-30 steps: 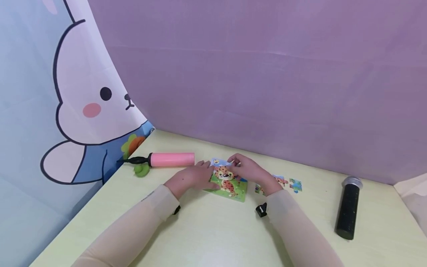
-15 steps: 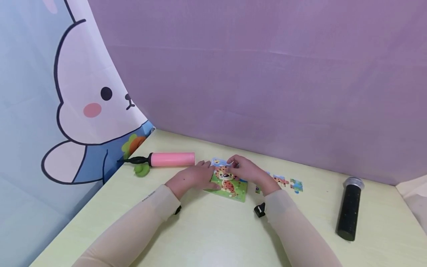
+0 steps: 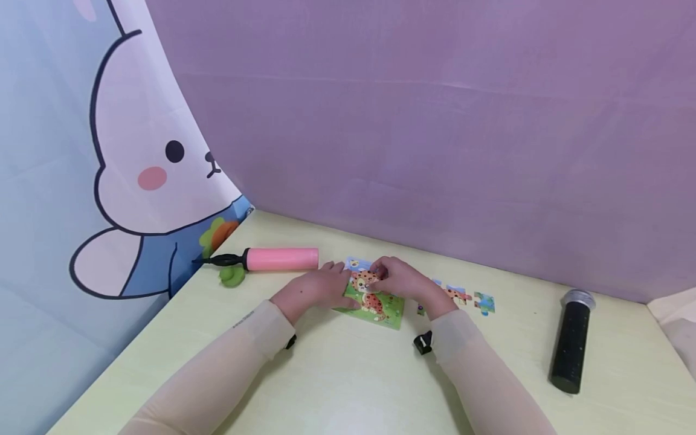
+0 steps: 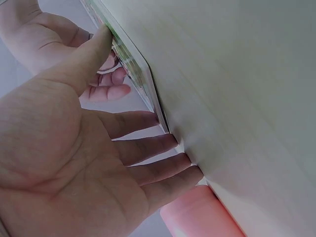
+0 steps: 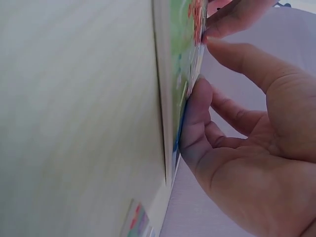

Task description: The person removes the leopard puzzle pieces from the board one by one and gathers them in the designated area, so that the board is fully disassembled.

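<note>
A jigsaw puzzle board (image 3: 364, 311) with a spotted leopard cub picture lies on the table. My left hand (image 3: 321, 287) rests at its left edge, fingers extended, thumb over the lower left part. In the left wrist view the left fingertips (image 4: 170, 140) touch the table beside the board's edge. My right hand (image 3: 402, 279) is over the board's upper right part. In the right wrist view its thumb and bent index finger (image 5: 197, 98) touch the puzzle surface, with a gap between them; no piece shows there. The right hand hides part of the picture.
Loose puzzle pieces (image 3: 457, 295) lie right of the board, one blue-green piece (image 3: 484, 302) farthest out. A pink hand pump (image 3: 283, 259) and a small green toy (image 3: 232, 276) are on the left. A black microphone-like cylinder (image 3: 571, 344) lies at the right. A purple cloth (image 3: 408, 151) hangs behind.
My right hand has shifted slightly down and its raised fingers have lowered toward the board. The left hand and the board stay nearly in place.
</note>
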The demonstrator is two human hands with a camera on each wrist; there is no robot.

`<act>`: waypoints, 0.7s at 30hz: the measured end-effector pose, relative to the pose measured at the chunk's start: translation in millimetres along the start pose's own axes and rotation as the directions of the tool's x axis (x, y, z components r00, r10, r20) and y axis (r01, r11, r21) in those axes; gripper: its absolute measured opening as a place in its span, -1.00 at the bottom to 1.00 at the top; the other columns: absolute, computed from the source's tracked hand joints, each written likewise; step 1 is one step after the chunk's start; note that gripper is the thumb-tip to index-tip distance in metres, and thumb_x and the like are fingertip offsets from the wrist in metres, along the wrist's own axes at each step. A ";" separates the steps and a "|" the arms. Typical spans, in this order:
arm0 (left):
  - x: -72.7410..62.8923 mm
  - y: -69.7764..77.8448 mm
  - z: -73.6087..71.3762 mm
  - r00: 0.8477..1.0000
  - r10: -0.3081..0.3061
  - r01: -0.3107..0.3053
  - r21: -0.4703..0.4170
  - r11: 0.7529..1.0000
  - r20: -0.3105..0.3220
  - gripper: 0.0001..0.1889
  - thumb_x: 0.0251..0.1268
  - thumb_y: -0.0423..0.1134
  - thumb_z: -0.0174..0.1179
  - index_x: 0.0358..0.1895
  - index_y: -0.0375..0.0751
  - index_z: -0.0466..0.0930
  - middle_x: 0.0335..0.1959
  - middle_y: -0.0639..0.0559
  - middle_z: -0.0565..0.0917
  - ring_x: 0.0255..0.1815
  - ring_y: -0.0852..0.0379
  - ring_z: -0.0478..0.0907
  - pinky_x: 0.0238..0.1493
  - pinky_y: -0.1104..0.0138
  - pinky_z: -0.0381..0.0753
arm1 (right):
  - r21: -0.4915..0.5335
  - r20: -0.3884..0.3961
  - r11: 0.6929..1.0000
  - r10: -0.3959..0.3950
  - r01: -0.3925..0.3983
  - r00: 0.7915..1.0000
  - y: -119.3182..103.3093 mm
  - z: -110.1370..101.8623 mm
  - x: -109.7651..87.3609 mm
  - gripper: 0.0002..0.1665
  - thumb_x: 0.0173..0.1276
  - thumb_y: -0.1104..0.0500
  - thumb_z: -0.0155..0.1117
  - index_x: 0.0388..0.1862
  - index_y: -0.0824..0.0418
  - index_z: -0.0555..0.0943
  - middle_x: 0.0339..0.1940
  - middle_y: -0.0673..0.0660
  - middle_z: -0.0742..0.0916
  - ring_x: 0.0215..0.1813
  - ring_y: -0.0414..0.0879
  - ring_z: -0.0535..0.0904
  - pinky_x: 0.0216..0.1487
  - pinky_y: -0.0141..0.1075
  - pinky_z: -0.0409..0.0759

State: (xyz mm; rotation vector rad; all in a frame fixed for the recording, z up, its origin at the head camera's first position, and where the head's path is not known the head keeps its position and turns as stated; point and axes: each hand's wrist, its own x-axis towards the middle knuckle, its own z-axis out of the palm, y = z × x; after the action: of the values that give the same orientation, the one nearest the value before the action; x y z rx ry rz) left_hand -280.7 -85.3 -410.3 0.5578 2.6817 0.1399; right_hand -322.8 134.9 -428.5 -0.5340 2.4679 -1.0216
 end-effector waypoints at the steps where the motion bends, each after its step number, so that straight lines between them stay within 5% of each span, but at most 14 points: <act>1: -0.2 -0.1 0.0 1.000 0.001 -0.001 0.003 1.000 0.000 0.04 0.49 0.42 0.13 0.71 -0.29 0.10 0.77 -0.31 0.07 0.79 -0.35 0.02 0.77 -0.16 0.19 | -0.011 0.001 1.000 0.009 -0.009 1.000 -0.5 0.3 0.0 -0.42 0.45 0.10 0.50 0.34 0.27 0.55 0.07 0.20 0.68 -0.04 -0.02 0.59 0.00 -0.17 0.67; 9: 0.0 -2.4 1.5 1.000 0.003 -0.004 0.031 1.000 0.004 0.03 0.51 0.43 0.08 0.72 -0.28 0.08 0.77 -0.31 0.07 0.79 -0.35 0.03 0.78 -0.15 0.18 | -0.069 0.006 0.996 0.055 -0.054 0.998 -5.4 2.6 -0.8 -0.37 0.41 0.07 0.53 0.36 0.25 0.57 0.22 0.18 0.71 0.20 0.00 0.62 0.30 -0.03 0.68; 21: -1.0 0.3 -0.2 1.000 -0.014 0.014 0.014 1.000 0.020 0.04 0.51 0.42 0.09 0.74 -0.26 0.04 0.78 -0.29 0.05 0.81 -0.33 -0.01 0.79 -0.14 0.16 | -0.080 -0.008 0.992 0.092 -0.092 0.996 -6.5 4.3 -2.7 -0.34 0.40 0.03 0.53 0.37 0.26 0.57 0.23 0.15 0.71 0.17 -0.02 0.64 0.29 -0.02 0.70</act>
State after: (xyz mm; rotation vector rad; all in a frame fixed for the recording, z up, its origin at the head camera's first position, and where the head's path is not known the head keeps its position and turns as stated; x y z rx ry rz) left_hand -279.8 -85.4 -409.7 0.5421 2.6683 0.1109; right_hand -317.1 129.4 -425.9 -0.4384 2.5205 -0.8915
